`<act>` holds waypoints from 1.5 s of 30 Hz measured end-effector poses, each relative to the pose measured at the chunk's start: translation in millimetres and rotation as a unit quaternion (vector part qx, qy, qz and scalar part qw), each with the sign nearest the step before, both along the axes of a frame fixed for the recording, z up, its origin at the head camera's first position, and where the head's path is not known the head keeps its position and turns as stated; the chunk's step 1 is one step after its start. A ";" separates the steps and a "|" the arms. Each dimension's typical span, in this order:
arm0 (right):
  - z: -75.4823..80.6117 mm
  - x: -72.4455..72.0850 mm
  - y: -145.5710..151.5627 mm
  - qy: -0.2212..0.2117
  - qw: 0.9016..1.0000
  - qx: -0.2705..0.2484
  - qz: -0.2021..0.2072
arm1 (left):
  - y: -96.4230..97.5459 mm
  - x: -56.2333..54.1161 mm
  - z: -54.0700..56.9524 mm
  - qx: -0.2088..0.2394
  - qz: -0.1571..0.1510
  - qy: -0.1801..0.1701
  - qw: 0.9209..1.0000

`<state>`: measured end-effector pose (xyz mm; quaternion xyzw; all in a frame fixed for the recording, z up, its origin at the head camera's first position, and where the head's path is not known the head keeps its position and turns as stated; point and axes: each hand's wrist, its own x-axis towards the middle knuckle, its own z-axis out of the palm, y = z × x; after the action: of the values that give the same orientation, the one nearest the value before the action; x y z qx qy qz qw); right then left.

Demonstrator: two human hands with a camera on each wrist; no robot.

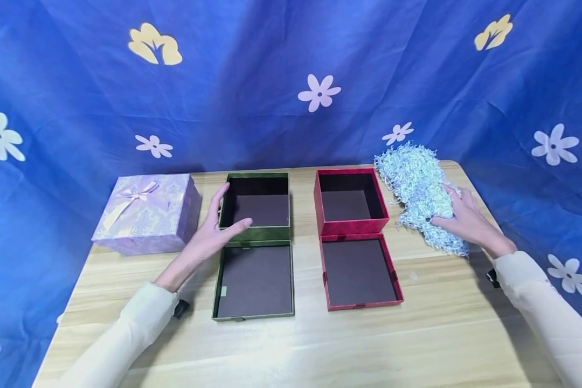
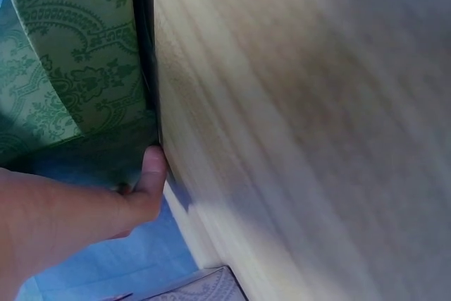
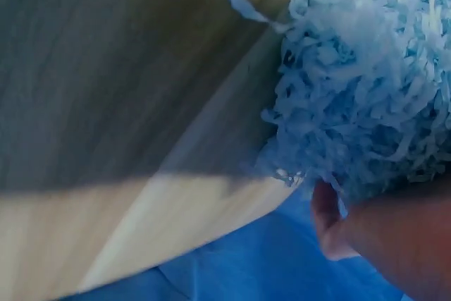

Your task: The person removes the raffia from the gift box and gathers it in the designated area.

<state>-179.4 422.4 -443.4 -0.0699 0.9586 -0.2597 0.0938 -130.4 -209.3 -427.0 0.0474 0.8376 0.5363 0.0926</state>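
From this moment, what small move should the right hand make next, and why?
Probably gather a small bunch of the blue shreds with the right hand: its fingers are at the pile's edge, while the green box and red box stand open with nothing visible inside.

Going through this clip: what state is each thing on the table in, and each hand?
Lilac box: closed, bow on top
Green box: open, dark interior showing
Green lid: off, inside facing up
Red box: open, dark interior showing
Red lid: off, inside facing up
Shredded paper: loose heap
Left hand: thumb spread, at the green box
Right hand: thumb spread, at the shredded paper
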 end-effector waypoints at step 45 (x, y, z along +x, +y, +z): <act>79.3 74.6 -52.5 0.085 0.973 -0.158 -0.143 | -27.7 23.2 58.9 0.065 -0.005 -0.012 0.998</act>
<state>-104.9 370.0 -364.1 0.0318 0.9098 -0.4119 -0.0388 -107.3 -237.0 -368.1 0.0513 0.7993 0.5899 0.1023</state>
